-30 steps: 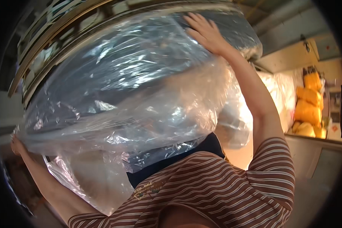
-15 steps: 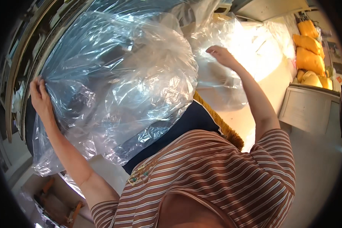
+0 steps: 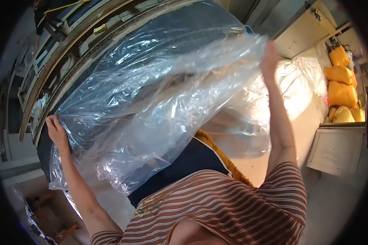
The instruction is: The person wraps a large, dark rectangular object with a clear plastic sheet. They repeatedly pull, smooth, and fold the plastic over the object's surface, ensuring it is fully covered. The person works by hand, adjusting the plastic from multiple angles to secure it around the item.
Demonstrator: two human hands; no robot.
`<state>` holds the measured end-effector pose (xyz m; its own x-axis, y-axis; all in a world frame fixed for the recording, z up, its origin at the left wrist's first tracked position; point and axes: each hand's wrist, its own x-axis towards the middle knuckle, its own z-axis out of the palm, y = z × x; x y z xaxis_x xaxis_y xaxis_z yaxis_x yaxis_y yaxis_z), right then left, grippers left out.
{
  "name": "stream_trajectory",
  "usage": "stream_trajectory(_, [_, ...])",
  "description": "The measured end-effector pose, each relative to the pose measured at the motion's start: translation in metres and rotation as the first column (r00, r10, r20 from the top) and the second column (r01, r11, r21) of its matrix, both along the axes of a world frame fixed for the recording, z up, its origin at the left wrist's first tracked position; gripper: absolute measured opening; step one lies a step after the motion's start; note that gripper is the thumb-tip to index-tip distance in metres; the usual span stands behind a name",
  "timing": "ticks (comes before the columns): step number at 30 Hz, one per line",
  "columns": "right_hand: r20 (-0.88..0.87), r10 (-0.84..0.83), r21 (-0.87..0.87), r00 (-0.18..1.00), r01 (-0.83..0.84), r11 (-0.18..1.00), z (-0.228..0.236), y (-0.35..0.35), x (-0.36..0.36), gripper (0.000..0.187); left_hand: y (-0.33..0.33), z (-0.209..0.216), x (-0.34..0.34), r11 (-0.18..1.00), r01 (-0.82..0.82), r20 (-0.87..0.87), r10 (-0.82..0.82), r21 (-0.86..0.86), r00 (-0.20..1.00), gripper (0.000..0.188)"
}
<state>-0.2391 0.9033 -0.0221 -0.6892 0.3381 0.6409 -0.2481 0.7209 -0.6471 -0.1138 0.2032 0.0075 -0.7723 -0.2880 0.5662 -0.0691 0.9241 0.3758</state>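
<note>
A large sheet of clear, crinkled plastic (image 3: pixel 163 118) spreads across the work surface in front of me. At its left edge my left hand (image 3: pixel 58 131) is closed, pinching the film. My right hand (image 3: pixel 270 61) is raised at the far right, blurred by motion. The sheet's right end stretches up to that hand, whose fingers appear closed on it. Between the two hands the film hangs in long folds. Under it lies a dark bluish surface, partly hidden. A navy cloth (image 3: pixel 188 161) with a golden-brown fuzzy edge (image 3: pixel 218 153) lies against my striped shirt.
Long rails (image 3: pixel 69 49) run along the far left of the work surface. More clear plastic (image 3: pixel 300 83) is heaped at the right in bright light. Beyond it, orange-yellow bundles (image 3: pixel 341 94) are stacked on a pale cabinet (image 3: pixel 335 151). A cabinet door (image 3: pixel 304 30) stands at the far right.
My right hand has moved farther away and to the right, drawing the sheet's edge out with it. The billowed plastic is now stretched into long folds. My left hand still holds its edge.
</note>
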Motion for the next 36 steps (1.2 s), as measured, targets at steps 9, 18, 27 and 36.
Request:
stream_trajectory(9, [-0.666,0.192,0.563,0.721,0.316,0.764,0.216,-0.058,0.002,0.034,0.008,-0.004,0.028,0.986,0.06,-0.102,-0.044,0.155,0.994,0.017])
stream_trajectory(18, [0.435,0.41,0.547,0.802,-0.597,0.587,0.05,-0.105,0.015,0.055,-0.162,0.013,0.196,0.987,-0.144,0.207,0.128,0.066,0.97,0.02])
stream_trajectory(27, [0.224,0.55,0.417,0.804,-0.589,0.692,0.089,-0.169,-0.013,0.016,-0.142,-0.022,0.143,0.861,-0.502,-0.001,0.504,-0.08,0.864,0.028])
stream_trajectory(36, [-0.462,0.662,0.701,0.59,-0.214,0.68,0.173,-0.226,0.039,0.01,-0.174,-0.029,0.161,0.898,-0.435,0.041,0.438,-0.06,0.898,0.032])
